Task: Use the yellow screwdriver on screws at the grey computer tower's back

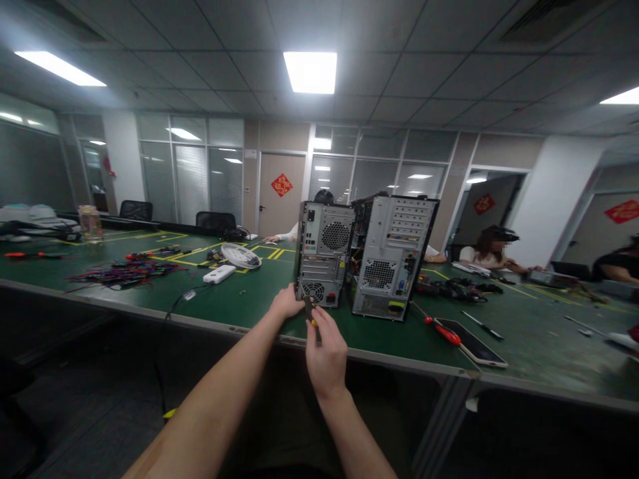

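Note:
Two desktop computer cases stand upright side by side on the green table, rear panels facing me. At the lower left corner of the left computer case (pixel 324 256), my left hand (pixel 287 303) is curled against the edge, its fingertips partly hidden. My right hand (pixel 327 349) is closed around a screwdriver (pixel 309 309) with a dark and yellow handle. The screwdriver points up at the lower left of the rear panel, beside the round fan grille; I cannot tell whether its tip touches a screw. The right computer case (pixel 387 256) stands close by, untouched.
A red-handled screwdriver (pixel 446 331) lies by a phone (pixel 472 342) on the right. Bundled cables (pixel 454 287) lie behind them. Leftward are a white power adapter (pixel 218 274), a round white grille (pixel 241 255) and coloured wires (pixel 127 273). Other people sit across the table.

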`<state>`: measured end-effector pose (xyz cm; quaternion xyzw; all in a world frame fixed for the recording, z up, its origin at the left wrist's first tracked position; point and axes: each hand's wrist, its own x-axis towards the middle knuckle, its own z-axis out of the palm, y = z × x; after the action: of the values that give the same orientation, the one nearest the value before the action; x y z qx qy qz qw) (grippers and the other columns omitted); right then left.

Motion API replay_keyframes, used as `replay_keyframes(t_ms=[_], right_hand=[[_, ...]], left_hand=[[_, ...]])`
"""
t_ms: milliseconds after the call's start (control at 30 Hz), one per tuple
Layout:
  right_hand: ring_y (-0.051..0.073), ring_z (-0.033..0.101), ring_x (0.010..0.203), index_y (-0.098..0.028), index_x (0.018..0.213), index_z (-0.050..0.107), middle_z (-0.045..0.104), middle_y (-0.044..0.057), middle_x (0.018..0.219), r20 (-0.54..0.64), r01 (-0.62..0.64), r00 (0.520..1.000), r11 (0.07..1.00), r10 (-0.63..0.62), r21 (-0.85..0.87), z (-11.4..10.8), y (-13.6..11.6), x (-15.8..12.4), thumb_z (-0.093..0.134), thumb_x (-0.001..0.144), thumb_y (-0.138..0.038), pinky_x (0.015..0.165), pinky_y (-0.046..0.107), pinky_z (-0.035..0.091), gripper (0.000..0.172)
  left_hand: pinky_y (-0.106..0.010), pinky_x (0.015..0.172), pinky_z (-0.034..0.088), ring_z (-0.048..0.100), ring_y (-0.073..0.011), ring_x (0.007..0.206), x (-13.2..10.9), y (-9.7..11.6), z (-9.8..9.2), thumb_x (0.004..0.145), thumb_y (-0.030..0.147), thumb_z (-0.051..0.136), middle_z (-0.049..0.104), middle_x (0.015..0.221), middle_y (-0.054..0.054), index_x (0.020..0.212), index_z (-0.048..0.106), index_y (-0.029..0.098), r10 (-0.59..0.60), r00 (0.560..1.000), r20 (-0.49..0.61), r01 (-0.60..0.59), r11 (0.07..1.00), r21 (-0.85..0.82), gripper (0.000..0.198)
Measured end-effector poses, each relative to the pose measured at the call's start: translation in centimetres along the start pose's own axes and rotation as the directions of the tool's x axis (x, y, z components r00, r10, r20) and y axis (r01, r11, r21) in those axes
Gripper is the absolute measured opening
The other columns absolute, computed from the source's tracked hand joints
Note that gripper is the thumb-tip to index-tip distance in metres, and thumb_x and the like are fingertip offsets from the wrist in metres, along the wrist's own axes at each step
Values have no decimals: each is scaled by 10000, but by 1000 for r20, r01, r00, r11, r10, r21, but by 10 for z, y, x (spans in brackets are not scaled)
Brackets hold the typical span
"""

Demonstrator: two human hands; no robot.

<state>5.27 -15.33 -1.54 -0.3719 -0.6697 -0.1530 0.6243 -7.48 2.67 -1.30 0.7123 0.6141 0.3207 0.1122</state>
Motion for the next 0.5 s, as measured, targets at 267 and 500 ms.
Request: replay_keyframes(t_ms=[267, 500], right_hand=[[241, 700, 1154, -153, 1240, 715, 726, 160, 1234, 6, 22, 1000, 1000, -22, -18, 0, -1, 0, 517, 1003, -145, 1001, 412, 592, 309], [239, 696, 1160, -145, 1235, 712, 724, 158, 1241, 13, 34, 999, 999, -33, -42, 1, 1, -2, 521, 1001, -133, 1006, 411, 588, 303]], left_hand=[[-357, 900, 515, 681, -339, 1166, 1, -2, 1, 776, 708, 682, 717, 1217, -168, 1287, 517, 210, -5, 1000, 6, 5, 1000, -2, 732], [-370, 915, 514, 670, -351, 1181, 3, -2, 2, 768, 721, 678, 707, 1240, -176, 1296, 514, 205, -1, 1000, 4, 1, 1000, 7, 757]])
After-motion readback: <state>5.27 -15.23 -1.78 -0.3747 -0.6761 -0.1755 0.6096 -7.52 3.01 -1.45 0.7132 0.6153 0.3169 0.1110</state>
